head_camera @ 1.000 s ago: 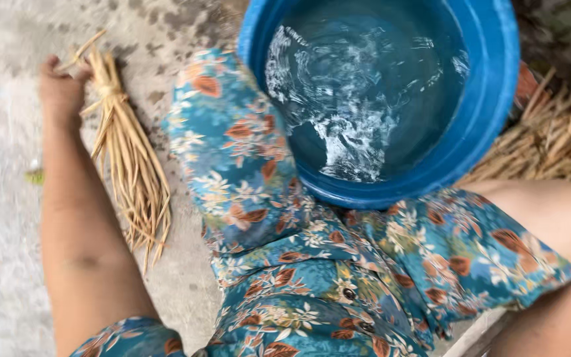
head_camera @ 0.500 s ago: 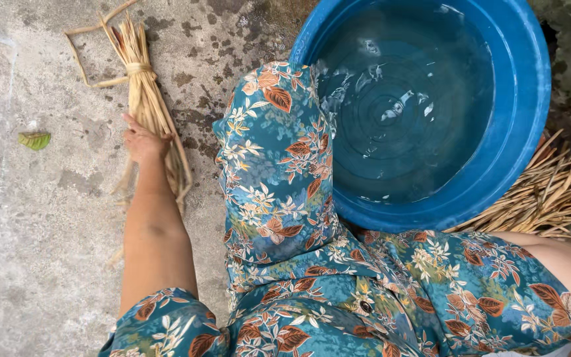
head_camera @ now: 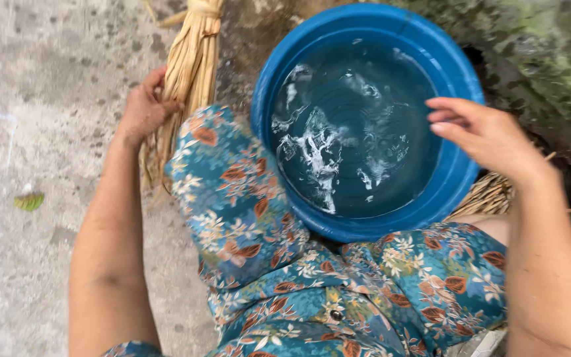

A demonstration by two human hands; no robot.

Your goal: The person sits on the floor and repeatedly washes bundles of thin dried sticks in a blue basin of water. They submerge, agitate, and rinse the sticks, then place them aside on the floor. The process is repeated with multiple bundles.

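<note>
The grey concrete floor (head_camera: pixel 47 99) (stained, pitted) carries a blue water basin (head_camera: pixel 460 178). A straw bundle (head_camera: pixel 190 73) and a green leaf (head_camera: pixel 29 201) lie on it too.

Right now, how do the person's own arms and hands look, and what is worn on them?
Both forearms are bare. The left hand and right hand have no gloves, rings or watch visible. The only clothing seen is a teal floral garment with orange-brown leaves and buttons.
</note>
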